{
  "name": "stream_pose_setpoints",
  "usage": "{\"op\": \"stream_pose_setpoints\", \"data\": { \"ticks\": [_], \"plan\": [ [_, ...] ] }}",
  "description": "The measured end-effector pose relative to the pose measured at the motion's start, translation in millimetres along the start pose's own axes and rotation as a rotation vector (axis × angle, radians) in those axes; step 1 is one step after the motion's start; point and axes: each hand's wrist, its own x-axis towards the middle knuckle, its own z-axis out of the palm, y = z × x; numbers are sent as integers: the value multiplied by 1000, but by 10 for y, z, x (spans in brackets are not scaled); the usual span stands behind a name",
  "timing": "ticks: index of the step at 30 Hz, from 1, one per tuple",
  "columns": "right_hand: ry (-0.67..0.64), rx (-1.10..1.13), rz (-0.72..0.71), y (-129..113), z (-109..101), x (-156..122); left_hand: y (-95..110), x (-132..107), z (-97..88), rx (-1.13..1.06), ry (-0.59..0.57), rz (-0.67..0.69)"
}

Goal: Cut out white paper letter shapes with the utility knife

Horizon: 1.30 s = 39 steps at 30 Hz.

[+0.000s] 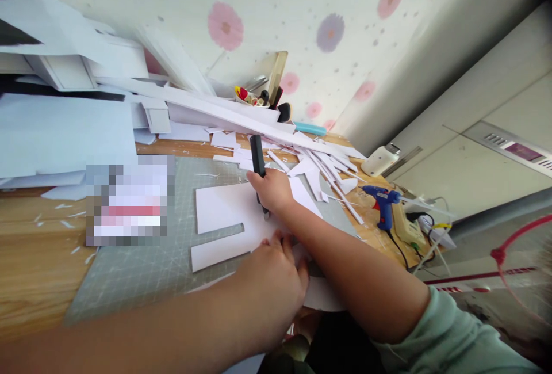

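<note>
My right hand [272, 190] is closed around a black utility knife [257, 155], its tip down on a white sheet of board [224, 207] that has a long slot cut into it. My left hand [271, 282] lies on the near edge of the same sheet, fingers pressed flat against it and holding nothing. The sheet rests on a grey-green cutting mat [142, 270] on a wooden table [30, 259].
White offcuts and strips [319, 172] litter the far side of the mat. Stacked white board pieces [64, 121] fill the back left. A blue glue gun [382, 201] lies at the right by a power strip [407, 224]. A pen holder [259, 98] stands against the flowered wall.
</note>
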Motion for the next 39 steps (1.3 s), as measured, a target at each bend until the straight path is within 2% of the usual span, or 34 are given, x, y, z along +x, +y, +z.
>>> {"op": "stream_pose_setpoints", "data": {
  "ticks": [3, 10, 15, 18, 22, 30, 32, 35, 37, 39],
  "plan": [
    [-15, -11, -11, -13, 3, 9, -9, 6, 19, 6, 38, -6],
    [-31, -51, 11, -34, 23, 46, -19, 9, 130, 45, 215, 21],
    [-32, -58, 6, -44, 42, 65, -17, 19, 150, 54, 190, 6],
    [-18, 2, 30, -32, 45, 65, -25, 15, 173, 48, 233, 10],
    [-1, 259, 69, 34, -4, 10, -42, -6, 201, 19, 301, -2],
    [66, 934, 55, 290, -238, -411, -34, -36, 202, 37, 279, -23],
    [1, 1037, 64, 382, -298, -494, -33, -36, 192, 41, 274, -22],
    [-244, 1091, 29, 536, -392, -545, -38, -35, 169, 49, 252, -29],
    [-385, 1027, -40, 615, -453, -542, -44, -32, 163, 53, 248, -31],
    [-413, 917, -116, 645, -500, -522, -49, -27, 171, 55, 270, -21]
  ]
}}
